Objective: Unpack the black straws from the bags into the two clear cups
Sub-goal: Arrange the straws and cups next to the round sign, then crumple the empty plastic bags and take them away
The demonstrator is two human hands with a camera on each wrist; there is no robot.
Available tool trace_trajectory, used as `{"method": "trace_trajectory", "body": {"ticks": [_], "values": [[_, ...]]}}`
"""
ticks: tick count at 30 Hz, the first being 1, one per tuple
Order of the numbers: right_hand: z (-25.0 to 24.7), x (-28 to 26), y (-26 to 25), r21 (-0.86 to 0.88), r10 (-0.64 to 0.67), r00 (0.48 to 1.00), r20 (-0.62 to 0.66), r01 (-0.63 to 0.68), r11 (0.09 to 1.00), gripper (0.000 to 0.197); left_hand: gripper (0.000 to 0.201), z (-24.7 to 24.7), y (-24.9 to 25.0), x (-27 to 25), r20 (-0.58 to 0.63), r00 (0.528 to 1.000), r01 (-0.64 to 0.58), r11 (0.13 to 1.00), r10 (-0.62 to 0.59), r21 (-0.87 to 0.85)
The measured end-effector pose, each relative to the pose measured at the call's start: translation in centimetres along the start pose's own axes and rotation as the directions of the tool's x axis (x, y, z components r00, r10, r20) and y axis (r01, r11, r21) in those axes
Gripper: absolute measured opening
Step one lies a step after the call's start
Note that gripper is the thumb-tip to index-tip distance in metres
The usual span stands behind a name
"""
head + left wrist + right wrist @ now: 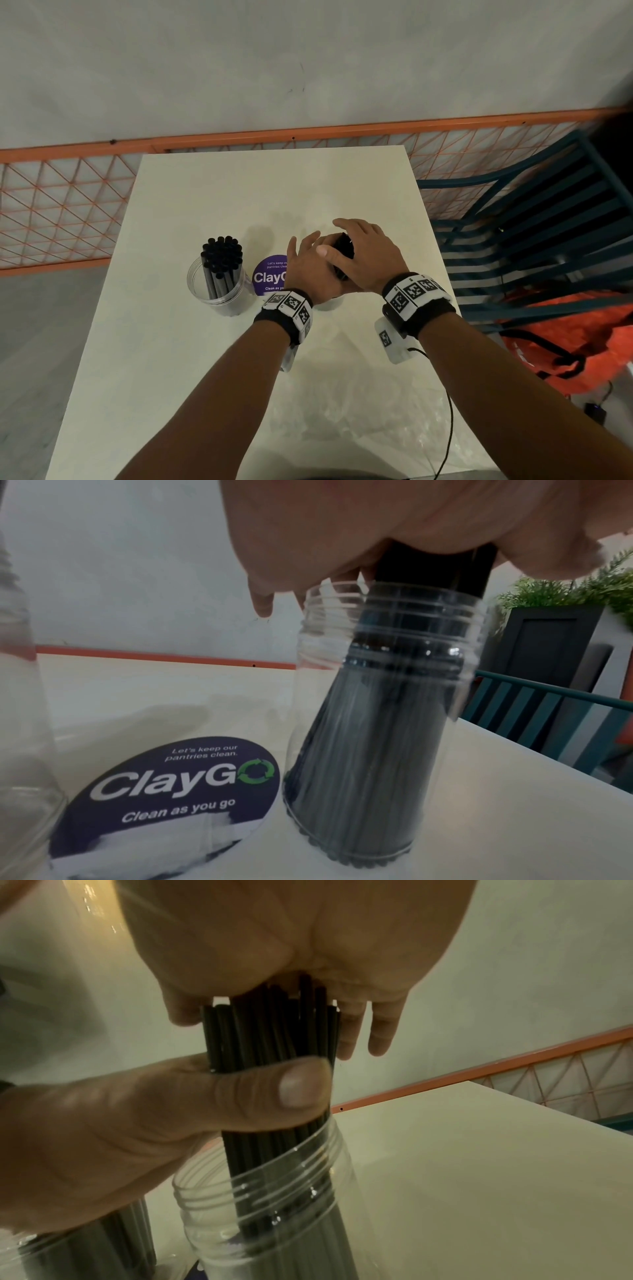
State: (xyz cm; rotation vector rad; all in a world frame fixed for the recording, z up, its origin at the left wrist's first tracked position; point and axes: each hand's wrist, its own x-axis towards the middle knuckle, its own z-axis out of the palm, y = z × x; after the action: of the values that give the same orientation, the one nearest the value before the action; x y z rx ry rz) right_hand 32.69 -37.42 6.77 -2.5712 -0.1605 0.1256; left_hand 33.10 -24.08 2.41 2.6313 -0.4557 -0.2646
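A clear cup full of black straws stands left of centre on the white table. It also shows as the cup and the cup at the edges of the wrist views. A second clear cup, also cup, stands under my hands and holds a straw bundle, the bundle. My left hand grips the bundle from the side, its thumb across the straws. My right hand lays its palm on the straw tops, fingers straight.
A purple round ClayGo sticker lies between the cups. Crumpled clear plastic and a black cable lie on the table's near part. A teal slatted chair and an orange bag are right, an orange mesh fence behind.
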Motion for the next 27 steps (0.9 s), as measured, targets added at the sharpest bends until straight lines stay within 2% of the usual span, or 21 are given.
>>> {"method": "trace_trajectory", "body": {"ticks": [4, 9, 14, 17, 20, 22, 24, 27], "values": [[-1.2, 0.0, -0.2, 0.096, 0.019, 0.996, -0.082, -0.011, 0.995, 0.063, 0.119, 0.1, -0.2, 0.3, -0.036, 0.998, 0.05, 0.997, -0.052, -0.059], [-2.1, 0.5, 0.4, 0.192, 0.068, 0.99, -0.124, -0.043, 0.98, 0.075, 0.119, -0.1, -0.3, 0.4, -0.026, 0.998, 0.059, 0.993, -0.062, -0.107], [-2.9, 0.2, 0.8, 0.249, 0.059, 0.983, -0.176, -0.014, 0.968, 0.065, 0.131, -0.9, -0.1, 0.0, 0.006, 0.996, 0.09, 0.985, -0.091, -0.15], [-4.1, -1.2, 1.3, 0.303, 0.066, 0.967, -0.245, 0.011, 0.953, 0.054, 0.139, -1.9, -0.4, -1.0, -0.01, 0.996, 0.085, 0.959, -0.091, -0.269], [-5.3, -4.0, 3.3, 0.337, 0.107, 0.941, -0.321, 0.008, 0.941, 0.052, 0.141, -3.0, -1.8, -3.3, -0.007, 0.996, 0.072, 0.878, -0.086, -0.473], [-5.6, -6.6, 4.9, 0.336, 0.141, 0.935, -0.326, -0.025, 0.942, 0.054, 0.133, -3.5, -3.0, -6.0, 0.006, 0.996, 0.077, 0.809, -0.09, -0.582], [-5.5, -9.2, 6.6, 0.273, 0.164, 0.946, -0.279, -0.085, 0.958, 0.053, 0.116, -3.6, -4.1, -9.1, -0.017, 0.995, 0.068, 0.781, -0.1, -0.621], [-3.9, -13.4, 8.7, 0.112, 0.212, 0.975, -0.069, -0.204, 0.973, 0.062, 0.082, -3.1, -5.3, -14.1, -0.043, 0.988, 0.098, 0.822, -0.147, -0.561]]}}
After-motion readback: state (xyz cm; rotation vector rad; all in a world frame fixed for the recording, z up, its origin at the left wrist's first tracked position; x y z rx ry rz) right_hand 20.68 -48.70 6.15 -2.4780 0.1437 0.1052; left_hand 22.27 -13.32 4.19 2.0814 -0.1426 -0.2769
